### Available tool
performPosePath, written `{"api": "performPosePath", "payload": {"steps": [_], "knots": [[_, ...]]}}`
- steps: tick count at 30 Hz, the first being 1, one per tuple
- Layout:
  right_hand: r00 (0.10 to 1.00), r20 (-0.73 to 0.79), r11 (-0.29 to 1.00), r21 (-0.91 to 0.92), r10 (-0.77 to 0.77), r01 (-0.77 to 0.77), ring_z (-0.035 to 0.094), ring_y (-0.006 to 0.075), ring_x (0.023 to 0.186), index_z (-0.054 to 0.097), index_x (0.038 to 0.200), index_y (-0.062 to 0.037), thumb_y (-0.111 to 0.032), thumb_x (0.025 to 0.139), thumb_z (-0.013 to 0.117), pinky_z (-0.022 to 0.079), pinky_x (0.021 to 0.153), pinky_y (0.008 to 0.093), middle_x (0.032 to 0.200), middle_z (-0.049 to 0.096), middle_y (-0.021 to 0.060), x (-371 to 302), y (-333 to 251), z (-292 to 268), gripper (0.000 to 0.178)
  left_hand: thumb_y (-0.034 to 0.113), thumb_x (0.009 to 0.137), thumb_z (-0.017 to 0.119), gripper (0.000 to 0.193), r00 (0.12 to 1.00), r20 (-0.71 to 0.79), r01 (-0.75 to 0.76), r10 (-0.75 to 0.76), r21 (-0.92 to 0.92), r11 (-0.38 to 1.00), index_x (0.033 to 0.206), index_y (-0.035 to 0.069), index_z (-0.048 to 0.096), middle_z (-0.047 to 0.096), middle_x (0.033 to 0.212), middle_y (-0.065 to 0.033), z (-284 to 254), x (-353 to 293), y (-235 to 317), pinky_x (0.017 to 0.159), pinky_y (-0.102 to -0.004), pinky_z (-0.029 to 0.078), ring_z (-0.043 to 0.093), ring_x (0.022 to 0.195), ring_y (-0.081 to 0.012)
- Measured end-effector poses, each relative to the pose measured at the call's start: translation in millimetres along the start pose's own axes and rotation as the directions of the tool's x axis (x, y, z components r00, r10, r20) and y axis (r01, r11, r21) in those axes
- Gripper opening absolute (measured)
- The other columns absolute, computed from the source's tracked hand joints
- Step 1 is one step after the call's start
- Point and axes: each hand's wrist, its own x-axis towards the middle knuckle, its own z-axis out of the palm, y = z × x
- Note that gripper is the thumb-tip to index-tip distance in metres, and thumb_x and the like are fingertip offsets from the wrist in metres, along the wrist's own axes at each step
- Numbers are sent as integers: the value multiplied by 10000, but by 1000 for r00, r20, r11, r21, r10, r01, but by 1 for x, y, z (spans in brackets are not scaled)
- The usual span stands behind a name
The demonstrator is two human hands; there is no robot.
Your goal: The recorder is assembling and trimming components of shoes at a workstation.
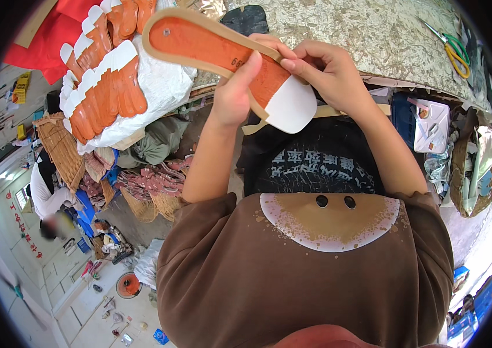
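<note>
An orange shoe insole (196,46) with a white toe end (292,107) hangs in the air in front of me. A beige strip (170,16) runs along its edge. My left hand (235,95) is closed round its middle, with the thumb on the orange face and fingertips showing at the far edge. My right hand (333,72) is closed in a pinch at the far edge, where orange meets white. Whether those fingers hold the strip or the insole as well is hidden.
Rows of similar insoles (109,95) lie on white plastic at the left. The worn worktable (339,23) carries a black flat piece (245,20) and scissors (458,55). A white-lidded box (431,124) stands right; a bin (472,180) is nearby. Another person (46,188) is far left.
</note>
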Motion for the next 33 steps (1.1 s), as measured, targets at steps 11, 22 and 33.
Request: {"api": "performPosePath", "payload": {"steps": [11, 22, 33], "knots": [[966, 204, 984, -111, 157, -137, 535, 92, 713, 645, 914, -34, -233, 906, 624, 438, 651, 249, 743, 574, 4, -37, -3, -39, 200, 389, 816, 635, 558, 802, 279, 556, -529, -23, 831, 1117, -63, 508, 640, 943, -180, -39, -21, 44, 767, -311, 507, 634, 879, -231], [879, -476, 230, -857, -10, -461, 605, 425, 978, 534, 1192, -110, -193, 864, 623, 489, 793, 449, 1035, 637, 241, -48, 81, -354, 351, 306, 1003, 424, 363, 898, -249, 317, -363, -205, 926, 1085, -33, 526, 636, 963, -169, -67, -23, 41, 859, -413, 526, 654, 908, -284], [974, 12, -10, -1000, -228, 10, 575, 380, 1082, 482, 1295, -78, -80, 877, 454, 461, 901, 407, 1143, 606, 199, -34, 70, -397, 419, 288, 967, 513, 337, 863, -388, 305, -324, -111, 946, 1043, -37, 552, 650, 935, -188, -55, -9, 48, 760, -379, 557, 676, 863, -288]]}}
